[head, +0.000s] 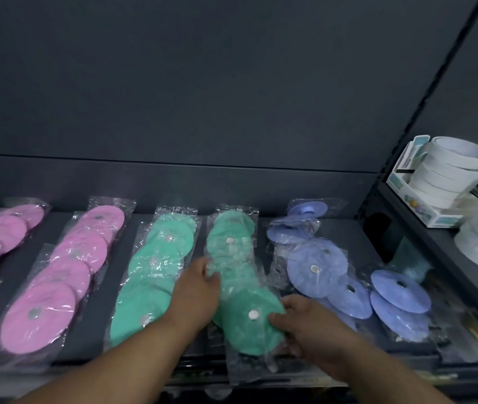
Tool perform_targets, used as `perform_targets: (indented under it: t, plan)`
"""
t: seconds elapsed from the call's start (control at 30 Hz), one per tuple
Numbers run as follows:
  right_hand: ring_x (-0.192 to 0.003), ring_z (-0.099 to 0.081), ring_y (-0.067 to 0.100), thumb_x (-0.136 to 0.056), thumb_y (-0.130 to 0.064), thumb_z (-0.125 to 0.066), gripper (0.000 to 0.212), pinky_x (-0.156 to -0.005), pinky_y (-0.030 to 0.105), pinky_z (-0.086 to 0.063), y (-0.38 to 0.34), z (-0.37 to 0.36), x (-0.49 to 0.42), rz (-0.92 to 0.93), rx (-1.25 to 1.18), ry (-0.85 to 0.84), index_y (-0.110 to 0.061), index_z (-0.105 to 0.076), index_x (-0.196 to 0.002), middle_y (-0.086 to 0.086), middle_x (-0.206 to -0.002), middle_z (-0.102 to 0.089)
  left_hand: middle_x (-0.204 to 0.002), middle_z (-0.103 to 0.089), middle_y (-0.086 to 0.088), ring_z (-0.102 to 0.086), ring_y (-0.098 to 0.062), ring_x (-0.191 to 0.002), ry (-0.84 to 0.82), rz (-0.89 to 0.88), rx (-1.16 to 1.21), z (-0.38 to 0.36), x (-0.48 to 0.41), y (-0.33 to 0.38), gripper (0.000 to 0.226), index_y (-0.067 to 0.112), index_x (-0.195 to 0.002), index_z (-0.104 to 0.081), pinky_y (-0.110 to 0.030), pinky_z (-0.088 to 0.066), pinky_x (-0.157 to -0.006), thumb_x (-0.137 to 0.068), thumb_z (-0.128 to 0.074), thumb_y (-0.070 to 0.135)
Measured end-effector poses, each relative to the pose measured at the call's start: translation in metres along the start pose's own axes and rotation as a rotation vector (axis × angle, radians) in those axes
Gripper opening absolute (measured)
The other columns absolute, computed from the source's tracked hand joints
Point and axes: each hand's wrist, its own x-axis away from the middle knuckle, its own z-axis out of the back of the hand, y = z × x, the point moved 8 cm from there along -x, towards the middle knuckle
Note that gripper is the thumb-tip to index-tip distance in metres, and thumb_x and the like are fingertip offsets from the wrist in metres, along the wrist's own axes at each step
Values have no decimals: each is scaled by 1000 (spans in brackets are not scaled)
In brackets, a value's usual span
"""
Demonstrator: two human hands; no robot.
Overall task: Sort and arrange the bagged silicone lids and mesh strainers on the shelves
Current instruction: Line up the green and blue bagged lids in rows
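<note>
the green bag (243, 287) lies lengthways on the shelf (132, 228), between a second green bag (153, 272) on its left and the blue bags (316, 266) on its right. its near end hangs over the shelf's front edge and sits slightly askew. the pink bags (62, 275) lie in rows further left. no mesh strainers are in view.

the left hand (199, 290) has its grip curled onto the bag's left edge about halfway along. the right hand (310, 328) has its grip clamped on the near end, thumb on top of the biggest lid and fingers tucked under it.

this bag should handle as light and floppy. the lids inside look soft and thin, overlapping from small at the back to large at the front, so the pack will likely bend wherever it is unsupported. the clear plastic is glossy and crinkled, probably slippery, and the loose film at the ends would give a poor hold, since it could slide or stretch away from the contents. better to take hold through the film on the lids themselves, one hand near each end or at the middle and the large lid as now, and to slide it flat along the shelf, not lift it by a corner. nothing here seems fragile. the main risk is the lids shifting inside and spoiling the neat overlap.

white rolls (450, 170) stand on the next shelf to the right.
</note>
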Motion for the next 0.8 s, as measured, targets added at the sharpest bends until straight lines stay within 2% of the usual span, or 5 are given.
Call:
perform_targets:
  t: [0.13,0.3,0.43,0.6,0.8]
  plan:
    - [-44,-55,9,-85,-13,-67,10,-41,19,-42,1,-7,-14,29,285,-8,-5,-61,-87,8,-71,-62,-131,-55,-2,-56,-16,-104,20,61,122,-6,0,-6,39,19,-136,-46,-22,-38,-82,-98,-45,29]
    - [-68,-64,23,-70,-25,-68,20,-68,44,-58,10,-11,-33,61,294,43,-14,-56,-81,11,-82,-68,-129,-56,1,-64,-10,-70,-20,86,157,-18,-5,-16,62,32,-144,-29,-30,-55,-63,-90,-57,21]
    - [-83,-65,17,-73,-33,-72,28,-74,32,-54,1,-6,-30,147,438,99,-21,-50,-86,1,-88,-66,-116,-58,13,-60,0,-78,-4,62,97,-19,4,-10,75,32,-147,-20,-18,-52,-62,-87,-62,19]
    - [-85,-62,9,-70,-25,-73,48,-68,20,-49,-9,-8,-21,342,658,113,-22,-44,-109,-7,-95,-63,-155,-21,5,-27,-9,-138,-23,-45,-103,-29,24,-7,91,27,-150,-8,-20,-25,-110,-83,-69,26]
    - [-112,-52,14,-75,-27,-71,66,-93,28,-44,-25,-16,-22,464,775,110,-20,-38,-132,-1,-124,-54,-156,-17,4,-17,-8,-142,-9,-127,-126,-31,13,-4,91,27,-150,-6,-23,-16,-115,-84,-69,25]
